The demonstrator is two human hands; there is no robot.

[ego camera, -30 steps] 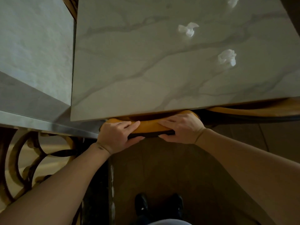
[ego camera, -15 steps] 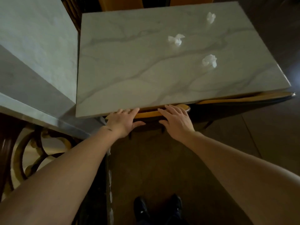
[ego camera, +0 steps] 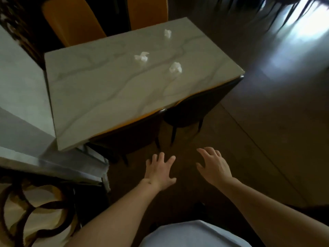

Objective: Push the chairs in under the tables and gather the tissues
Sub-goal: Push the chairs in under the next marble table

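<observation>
A marble-topped table [ego camera: 106,97] fills the middle of the view. Three crumpled white tissues lie on its far right part: one tissue [ego camera: 141,57], a second tissue [ego camera: 175,67] nearer the right edge, a third tissue [ego camera: 167,34] at the far end. Two dark-backed chairs are tucked under the near edge, the left chair [ego camera: 131,132] and the right chair [ego camera: 192,107]. My left hand [ego camera: 159,171] and my right hand [ego camera: 212,164] hover over the floor in front of the chairs, fingers spread, holding nothing.
Two orange chairs [ego camera: 74,22] stand at the table's far side. A white wall panel [ego camera: 19,97] with a metal ledge runs along the left, with a dark scrollwork railing [ego camera: 35,207] below it. Dark floor [ego camera: 267,122] stretches to the right.
Both hands have let go of the chair back and pulled away from the table. The view has drawn back and swung right, showing the whole table.
</observation>
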